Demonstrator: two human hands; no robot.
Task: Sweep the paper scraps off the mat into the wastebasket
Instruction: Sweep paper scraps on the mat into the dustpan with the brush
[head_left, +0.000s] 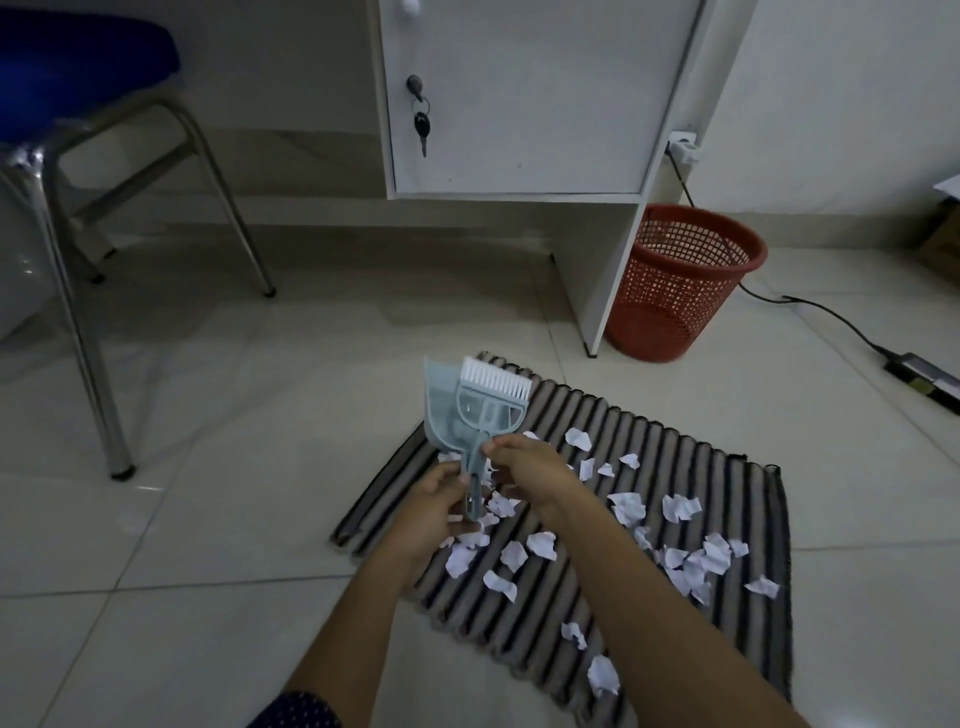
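A striped mat lies on the tiled floor, strewn with several white paper scraps. Above its near-left part I hold a pale blue dustpan with a small hand brush, white bristles up, nested against it. My left hand grips the joined handles low down. My right hand pinches the handle just above it, fingers closed on the brush handle. A red mesh wastebasket stands upright beyond the mat's far right corner.
A white cabinet with keys in its lock stands behind the mat, its side panel touching the wastebasket. A blue-seated metal chair is at left. A black cable and power adapter lie at right.
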